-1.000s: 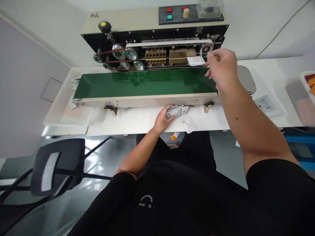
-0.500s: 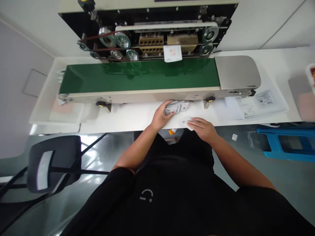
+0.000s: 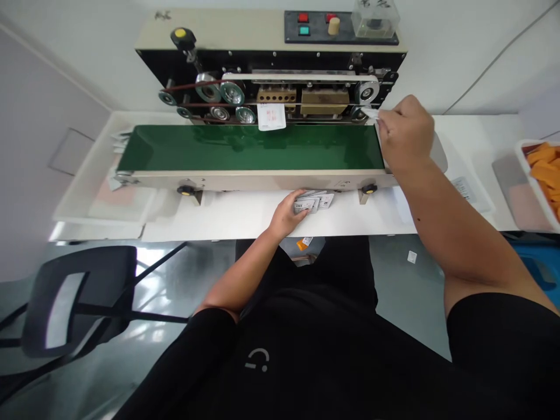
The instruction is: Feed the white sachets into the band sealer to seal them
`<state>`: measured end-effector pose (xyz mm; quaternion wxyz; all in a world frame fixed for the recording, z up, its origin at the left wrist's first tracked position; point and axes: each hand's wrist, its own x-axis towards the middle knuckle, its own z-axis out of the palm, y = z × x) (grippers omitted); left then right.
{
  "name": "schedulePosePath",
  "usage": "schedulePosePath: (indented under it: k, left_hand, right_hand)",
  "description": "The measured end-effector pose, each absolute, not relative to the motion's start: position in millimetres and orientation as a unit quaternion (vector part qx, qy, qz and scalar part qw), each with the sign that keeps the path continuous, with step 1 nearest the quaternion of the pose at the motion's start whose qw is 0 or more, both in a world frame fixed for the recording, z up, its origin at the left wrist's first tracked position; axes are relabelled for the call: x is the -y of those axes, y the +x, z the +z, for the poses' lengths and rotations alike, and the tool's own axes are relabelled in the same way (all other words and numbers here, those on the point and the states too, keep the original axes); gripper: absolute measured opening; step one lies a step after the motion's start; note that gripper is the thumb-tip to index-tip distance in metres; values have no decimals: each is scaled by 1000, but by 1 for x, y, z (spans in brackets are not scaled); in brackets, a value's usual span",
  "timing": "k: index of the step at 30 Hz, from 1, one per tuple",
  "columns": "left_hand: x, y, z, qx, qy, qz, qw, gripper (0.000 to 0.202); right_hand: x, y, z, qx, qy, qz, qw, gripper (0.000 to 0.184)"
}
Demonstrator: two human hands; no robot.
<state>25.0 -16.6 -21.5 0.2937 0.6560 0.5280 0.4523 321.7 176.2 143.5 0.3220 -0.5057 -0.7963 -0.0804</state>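
Note:
A band sealer [image 3: 271, 64] stands ahead of me, with a green conveyor belt [image 3: 249, 149] along its front. A white printed sachet [image 3: 271, 116] stands upright against the sealer's belts, above the conveyor. My right hand [image 3: 405, 133] is at the conveyor's right end, pinching a small white sachet [image 3: 371, 114] beside the sealer's right pulley. My left hand [image 3: 289, 214] rests on the white table [image 3: 227, 219], closed on a fanned stack of sachets [image 3: 314, 202] just in front of the conveyor.
A white tray of orange pieces [image 3: 542, 175] sits at the table's right end, and a wide white tray [image 3: 105, 198] lies under the conveyor's left end. A black chair [image 3: 79, 303] stands at lower left. A small white sachet [image 3: 412, 256] lies on the floor.
The upright sachet has travelled left along the sealer. My right hand has lifted a sachet from the table and carried it up to the conveyor's right end. My left hand has stayed put.

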Motion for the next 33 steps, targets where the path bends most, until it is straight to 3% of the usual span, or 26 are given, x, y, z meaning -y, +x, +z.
schedulePosePath:
  k: [5, 10, 14, 17, 22, 26, 29, 33]
  left_hand:
    - [17, 24, -23, -523, 657, 457, 292, 62]
    - [19, 24, -22, -524, 657, 455, 295, 62]
    - [19, 25, -18, -533, 659, 433, 308, 61]
    - [18, 27, -15, -535, 657, 431, 312, 61]
    - [18, 27, -16, -542, 651, 433, 307, 61]
    - [19, 26, -17, -546, 649, 433, 306, 61]
    - [19, 27, -14, -538, 646, 443, 311, 61]
    - [21, 27, -11, -529, 633, 468, 317, 60]
  right_hand:
    - [-185, 276, 130, 837, -451, -51, 305, 38]
    - [-155, 296, 140, 804, -487, -122, 317, 31]
    - [-146, 330, 155, 747, -596, -195, 219, 26]
    - [-152, 330, 165, 756, -615, -184, 129, 31]
    - [-167, 292, 169, 815, -560, -110, 102, 28]
    - [-166, 264, 170, 843, -514, -74, 139, 22]
    - [-132, 257, 157, 827, -487, -76, 271, 35]
    - [-52, 258, 100, 793, -434, -7, 428, 23]
